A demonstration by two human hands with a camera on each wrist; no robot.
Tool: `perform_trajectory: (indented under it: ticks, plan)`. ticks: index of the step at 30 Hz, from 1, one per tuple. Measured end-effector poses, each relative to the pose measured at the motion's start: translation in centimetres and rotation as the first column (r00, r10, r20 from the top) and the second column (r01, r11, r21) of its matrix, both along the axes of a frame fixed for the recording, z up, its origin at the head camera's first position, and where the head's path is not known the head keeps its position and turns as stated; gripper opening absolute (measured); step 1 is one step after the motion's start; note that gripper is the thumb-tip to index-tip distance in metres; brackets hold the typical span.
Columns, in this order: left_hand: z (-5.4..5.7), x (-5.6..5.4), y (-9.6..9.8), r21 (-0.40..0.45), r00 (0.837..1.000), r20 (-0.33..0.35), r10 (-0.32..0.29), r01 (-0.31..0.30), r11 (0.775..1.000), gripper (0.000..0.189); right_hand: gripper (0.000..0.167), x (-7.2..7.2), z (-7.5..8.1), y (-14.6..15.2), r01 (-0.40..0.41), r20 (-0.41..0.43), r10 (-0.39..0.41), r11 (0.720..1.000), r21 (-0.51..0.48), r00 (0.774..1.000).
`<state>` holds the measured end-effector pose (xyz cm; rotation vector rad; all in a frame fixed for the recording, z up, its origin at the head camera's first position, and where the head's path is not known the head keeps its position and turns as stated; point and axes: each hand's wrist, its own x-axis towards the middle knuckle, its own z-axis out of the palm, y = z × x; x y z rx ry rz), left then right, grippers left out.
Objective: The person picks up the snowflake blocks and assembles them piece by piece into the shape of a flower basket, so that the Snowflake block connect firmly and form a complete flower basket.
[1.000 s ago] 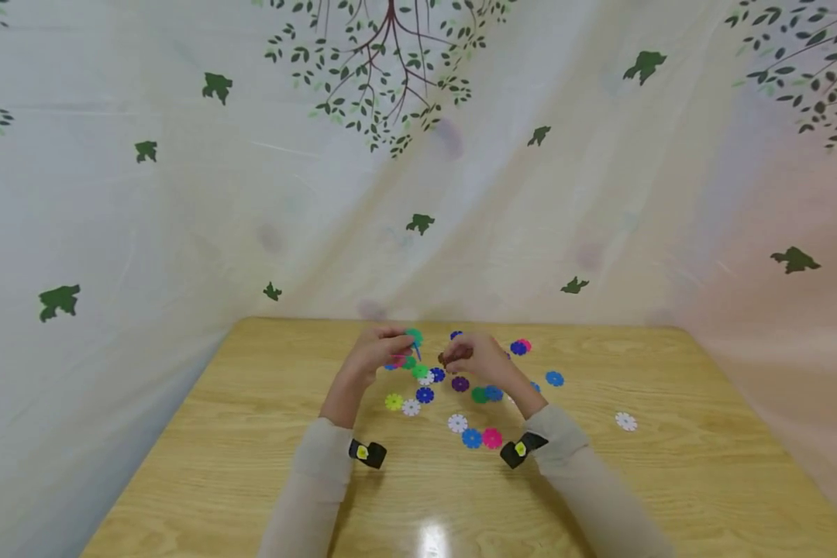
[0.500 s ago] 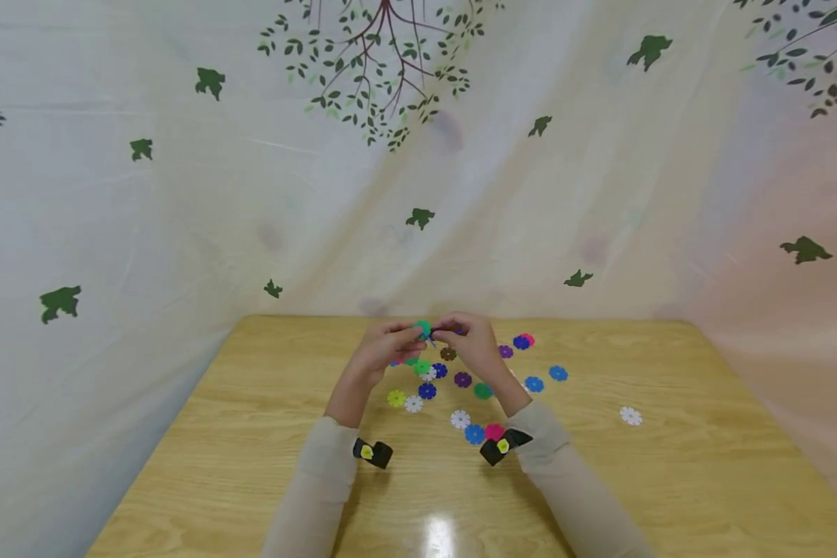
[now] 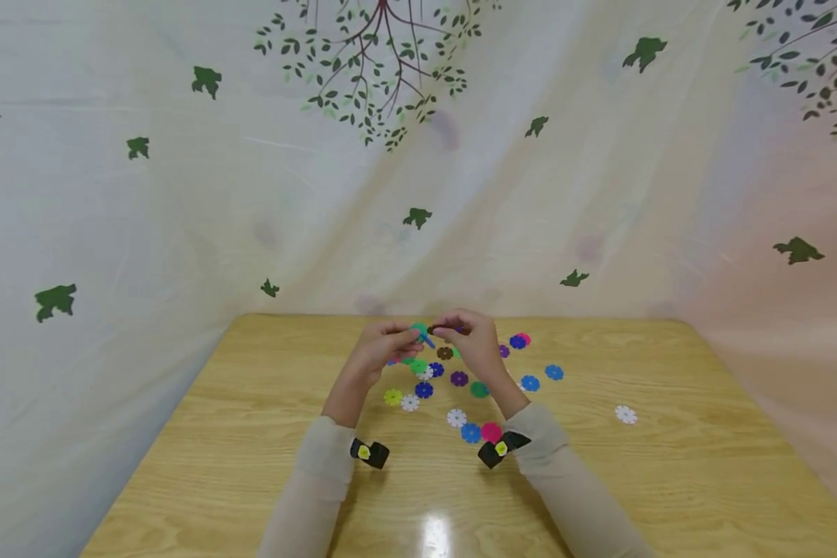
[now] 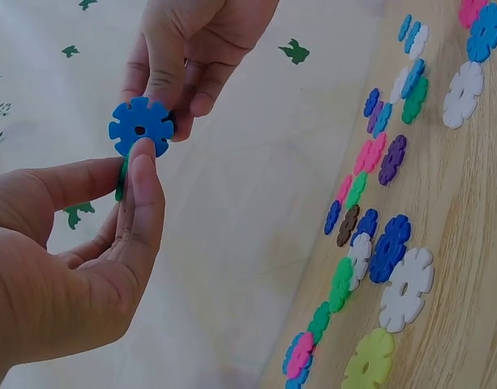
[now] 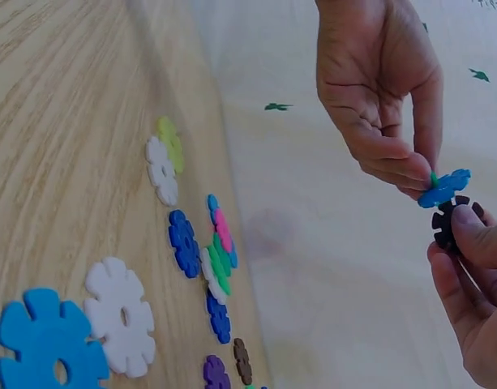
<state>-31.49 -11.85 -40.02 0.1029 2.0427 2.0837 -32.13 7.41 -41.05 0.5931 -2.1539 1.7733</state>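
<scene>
Above the far part of the table, my left hand (image 3: 382, 350) pinches a green flower-shaped interlocking disc (image 3: 418, 329) between thumb and fingers. A blue interlocking disc (image 4: 155, 128) stands crosswise on the green one, seemingly slotted into it. My right hand (image 3: 473, 341) pinches a dark brown interlocking disc (image 5: 444, 229) by its edge. In the right wrist view the brown disc meets the blue disc's rim; whether their slots are engaged cannot be told. Fingers cover much of the green disc and part of the brown one.
Loose discs lie on the wooden table (image 3: 251, 465) below the hands: yellow (image 3: 393, 397), white (image 3: 456, 418), pink (image 3: 491, 432), purple (image 3: 459, 379) and another brown one (image 3: 445, 353). One white disc (image 3: 625, 415) lies apart at right. A printed cloth (image 3: 321, 232) hangs behind the table.
My right hand has risen from just over the table to the left hand, bringing the dark brown disc against the blue one. The left hand has shifted slightly, still holding the green disc.
</scene>
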Motion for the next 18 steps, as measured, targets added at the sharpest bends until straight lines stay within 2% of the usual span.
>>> perform_trajectory:
  ticks: [11,18]
  plan:
    - [0.5,0.3,0.4,-0.011,0.999,-0.028,0.028,-0.028,1.0,0.025,0.006,-0.2,-0.2,-0.8,0.069,0.019,-0.068,0.995,-0.069,0.998]
    - [1.1,0.5,0.9,-0.008,0.999,-0.042,0.032,-0.032,0.999,0.021,0.003,-0.4,-0.6,-1.3,0.123,0.011,-0.123,0.973,-0.196,0.992]
